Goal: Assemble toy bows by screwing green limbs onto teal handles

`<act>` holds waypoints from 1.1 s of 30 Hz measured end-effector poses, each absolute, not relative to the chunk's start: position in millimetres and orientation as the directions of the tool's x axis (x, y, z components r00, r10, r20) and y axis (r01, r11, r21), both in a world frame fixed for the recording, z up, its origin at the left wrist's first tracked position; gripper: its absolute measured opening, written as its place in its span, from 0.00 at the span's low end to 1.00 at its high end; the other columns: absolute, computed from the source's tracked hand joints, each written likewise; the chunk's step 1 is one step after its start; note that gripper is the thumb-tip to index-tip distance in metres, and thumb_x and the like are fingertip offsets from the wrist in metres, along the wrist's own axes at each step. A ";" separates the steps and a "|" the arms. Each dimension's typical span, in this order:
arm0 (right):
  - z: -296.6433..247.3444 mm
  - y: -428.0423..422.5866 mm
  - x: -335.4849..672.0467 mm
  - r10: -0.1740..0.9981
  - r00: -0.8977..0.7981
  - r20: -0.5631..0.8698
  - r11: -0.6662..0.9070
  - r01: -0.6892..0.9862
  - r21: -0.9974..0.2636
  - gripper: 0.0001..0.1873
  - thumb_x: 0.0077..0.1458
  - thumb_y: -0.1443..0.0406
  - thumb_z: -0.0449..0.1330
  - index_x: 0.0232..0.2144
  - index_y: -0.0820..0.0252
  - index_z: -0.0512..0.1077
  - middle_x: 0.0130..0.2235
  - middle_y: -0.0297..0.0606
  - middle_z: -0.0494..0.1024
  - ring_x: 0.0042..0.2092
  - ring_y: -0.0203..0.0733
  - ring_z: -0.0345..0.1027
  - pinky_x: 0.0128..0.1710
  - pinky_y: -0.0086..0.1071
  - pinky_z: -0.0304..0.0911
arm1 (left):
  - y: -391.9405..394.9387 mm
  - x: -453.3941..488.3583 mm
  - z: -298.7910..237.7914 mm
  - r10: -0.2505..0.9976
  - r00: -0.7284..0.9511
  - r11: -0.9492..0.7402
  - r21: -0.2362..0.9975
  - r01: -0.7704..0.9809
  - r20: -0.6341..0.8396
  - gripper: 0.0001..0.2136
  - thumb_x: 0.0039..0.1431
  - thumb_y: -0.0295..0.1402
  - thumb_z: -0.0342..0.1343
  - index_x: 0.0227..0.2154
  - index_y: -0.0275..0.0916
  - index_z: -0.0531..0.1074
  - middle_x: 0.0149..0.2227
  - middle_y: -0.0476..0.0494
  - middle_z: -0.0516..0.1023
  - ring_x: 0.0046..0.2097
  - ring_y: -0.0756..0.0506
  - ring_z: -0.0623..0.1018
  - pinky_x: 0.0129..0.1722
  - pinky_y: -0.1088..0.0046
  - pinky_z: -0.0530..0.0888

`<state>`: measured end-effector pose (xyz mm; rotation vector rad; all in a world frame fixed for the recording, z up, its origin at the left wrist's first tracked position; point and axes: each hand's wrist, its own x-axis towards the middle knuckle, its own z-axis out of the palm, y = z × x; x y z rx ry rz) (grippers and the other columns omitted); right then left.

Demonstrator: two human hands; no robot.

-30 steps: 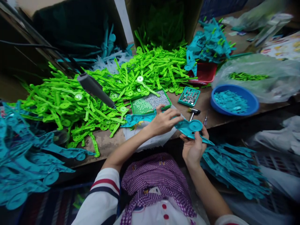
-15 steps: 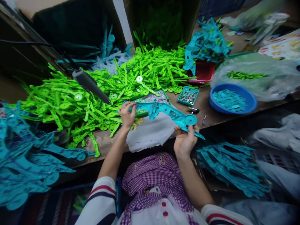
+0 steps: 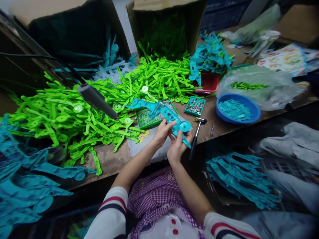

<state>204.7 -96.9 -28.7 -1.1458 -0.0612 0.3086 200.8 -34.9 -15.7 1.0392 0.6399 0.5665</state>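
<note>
Both hands grip one long teal plastic part (image 3: 171, 114) that has a round disc near its lower right end. My left hand (image 3: 163, 132) is closed on its lower edge near the middle. Around the disc end, my right hand (image 3: 178, 147) has its thumb on top and fingers beneath. The part's far end reaches up left over a green tray (image 3: 147, 121) of tiny metal pieces. Under the hands lies a pale cloth (image 3: 134, 146) on the bench edge. A hammer (image 3: 196, 134) rests just right of my right hand.
A big heap of lime-green plastic arms (image 3: 99, 109) spreads behind and left, under a grey hanging tool (image 3: 96, 99). A small tray of metal pieces (image 3: 194, 105), a screwdriver (image 3: 212, 130) and a blue bowl (image 3: 256, 116) sit right. Teal parts (image 3: 239, 176) are stacked below.
My left hand has left the part's far left end and moved right, to its middle beside my right hand. The part has shifted left, and the hammer shows more fully.
</note>
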 end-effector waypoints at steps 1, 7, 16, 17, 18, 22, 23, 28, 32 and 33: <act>-37.6 -106.1 204.4 0.301 0.949 -0.092 0.334 -0.195 -0.922 0.23 0.58 0.52 0.58 0.53 0.52 0.63 0.53 0.41 0.73 0.49 0.41 0.73 0.46 0.40 0.73 | -33.3 202.7 -15.1 0.708 0.669 0.396 0.912 -0.110 -0.226 0.21 0.45 0.44 0.69 0.34 0.39 0.67 0.28 0.53 0.71 0.28 0.52 0.71 0.30 0.76 0.69; -73.3 -198.4 241.3 0.769 0.631 0.106 -0.026 0.197 -0.980 0.22 0.50 0.56 0.67 0.47 0.56 0.73 0.47 0.41 0.77 0.44 0.44 0.74 0.50 0.44 0.70 | -32.3 190.8 -29.1 0.700 0.690 0.361 0.925 -0.121 -0.183 0.24 0.41 0.43 0.72 0.35 0.39 0.65 0.29 0.54 0.69 0.31 0.52 0.70 0.34 0.74 0.71; -123.2 -240.1 278.7 0.533 0.834 -0.142 -0.463 0.146 -0.874 0.51 0.48 0.43 0.63 0.67 0.61 0.55 0.45 0.44 0.76 0.31 0.43 0.71 0.33 0.42 0.71 | -36.9 166.8 -63.0 0.578 0.816 -0.113 0.992 0.050 0.025 0.17 0.53 0.43 0.63 0.41 0.38 0.70 0.36 0.46 0.74 0.39 0.44 0.72 0.42 0.66 0.72; -126.1 -235.9 276.2 0.543 0.815 -0.201 -0.437 0.070 -0.897 0.51 0.50 0.43 0.62 0.68 0.60 0.53 0.40 0.40 0.77 0.27 0.41 0.70 0.30 0.40 0.70 | -34.9 165.4 -66.8 0.574 0.819 -0.118 0.991 0.065 0.015 0.18 0.53 0.43 0.63 0.42 0.38 0.70 0.36 0.46 0.74 0.38 0.44 0.72 0.42 0.66 0.72; -127.9 -233.0 274.0 0.540 0.809 -0.233 -0.404 0.007 -0.915 0.50 0.51 0.44 0.61 0.68 0.60 0.53 0.36 0.37 0.77 0.25 0.40 0.68 0.28 0.38 0.69 | -32.2 164.1 -70.6 0.575 0.818 -0.108 0.991 0.076 0.000 0.20 0.53 0.43 0.64 0.44 0.38 0.70 0.36 0.46 0.74 0.38 0.44 0.72 0.41 0.66 0.72; -128.5 -235.9 274.9 0.375 0.919 -0.118 -0.325 0.011 -0.946 0.41 0.50 0.48 0.63 0.63 0.58 0.63 0.34 0.37 0.78 0.28 0.43 0.70 0.31 0.37 0.68 | -19.9 160.5 -85.6 0.567 0.821 -0.001 0.996 0.085 -0.069 0.24 0.50 0.44 0.65 0.46 0.38 0.68 0.36 0.47 0.72 0.36 0.46 0.70 0.39 0.68 0.72; -127.8 -237.9 277.0 0.339 0.937 -0.085 -0.328 0.033 -0.944 0.39 0.49 0.49 0.64 0.61 0.58 0.66 0.34 0.37 0.79 0.29 0.43 0.71 0.32 0.37 0.68 | -17.7 160.3 -88.7 0.562 0.823 0.022 0.996 0.084 -0.082 0.24 0.50 0.44 0.65 0.46 0.38 0.68 0.36 0.48 0.72 0.36 0.46 0.70 0.38 0.69 0.72; -123.9 -233.4 290.5 0.294 0.949 -0.119 -0.332 -0.015 -0.943 0.40 0.50 0.48 0.62 0.61 0.61 0.64 0.26 0.30 0.73 0.25 0.41 0.65 0.31 0.36 0.65 | -12.3 162.0 -97.5 0.560 0.825 0.047 0.997 0.063 -0.079 0.26 0.49 0.45 0.65 0.47 0.38 0.67 0.37 0.48 0.72 0.38 0.46 0.70 0.41 0.68 0.72; -118.5 -221.8 312.8 0.324 0.939 -0.116 -0.414 0.030 -0.910 0.41 0.49 0.45 0.61 0.59 0.63 0.65 0.24 0.29 0.71 0.25 0.41 0.64 0.33 0.38 0.64 | -10.3 161.0 -101.1 0.550 0.833 0.017 0.998 0.058 -0.058 0.25 0.51 0.46 0.65 0.47 0.38 0.67 0.38 0.47 0.72 0.39 0.45 0.71 0.43 0.67 0.72; -116.3 -221.2 319.6 0.348 0.931 -0.108 -0.478 0.077 -0.875 0.40 0.49 0.45 0.60 0.59 0.63 0.66 0.25 0.31 0.72 0.26 0.43 0.65 0.35 0.41 0.65 | -9.9 160.3 -102.2 0.547 0.835 0.009 0.998 0.057 -0.053 0.25 0.51 0.46 0.64 0.47 0.38 0.67 0.38 0.47 0.72 0.39 0.45 0.71 0.43 0.67 0.72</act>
